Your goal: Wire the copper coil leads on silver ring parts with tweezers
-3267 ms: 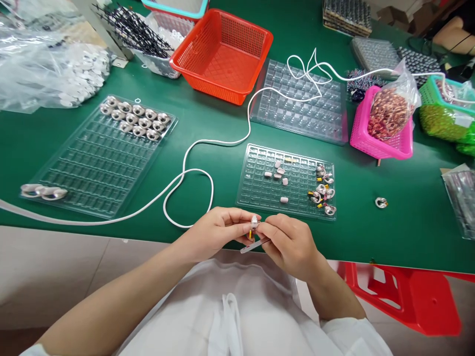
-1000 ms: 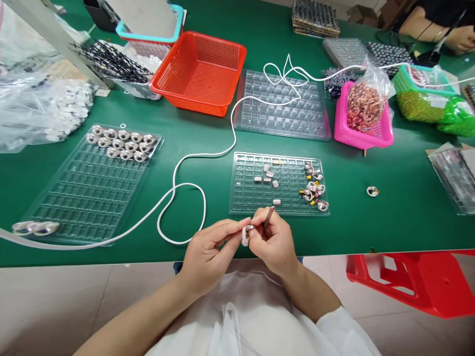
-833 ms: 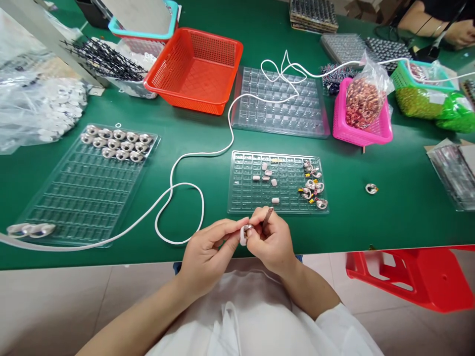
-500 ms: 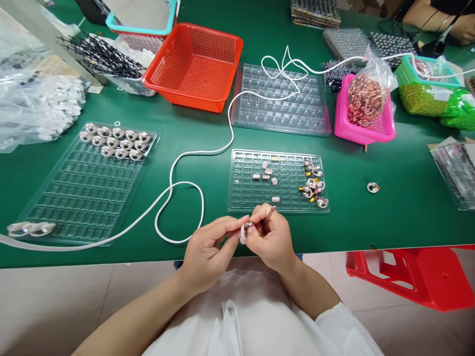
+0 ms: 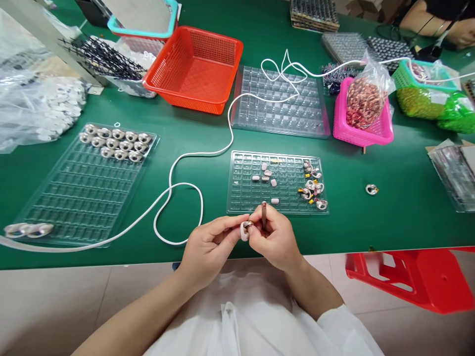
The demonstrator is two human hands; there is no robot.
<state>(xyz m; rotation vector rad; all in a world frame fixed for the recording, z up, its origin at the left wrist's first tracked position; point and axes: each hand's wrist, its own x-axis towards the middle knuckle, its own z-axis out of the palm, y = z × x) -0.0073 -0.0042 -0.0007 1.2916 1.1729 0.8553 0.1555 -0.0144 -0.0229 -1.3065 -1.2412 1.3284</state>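
At the table's front edge, my left hand pinches a small white and silver ring-shaped part between thumb and fingertips. My right hand meets it from the other side, thumb and fingers closed at the silver part. A slim brownish metal tool, likely tweezers, sticks up out of my right hand; its other end is hidden. Just beyond my hands lies a clear tray with several small white blocks and, at its right side, several silver ring-shaped parts with yellow tabs.
On the left, another clear tray carries rows of silver parts. A white cable winds across the table. Behind stand a red basket and a pink basket. One silver part lies alone. A red stool is below right.
The tweezers in my right hand have swung from leaning right to nearly upright. Both hands keep the ring-shaped part in about the same place, slightly turned.
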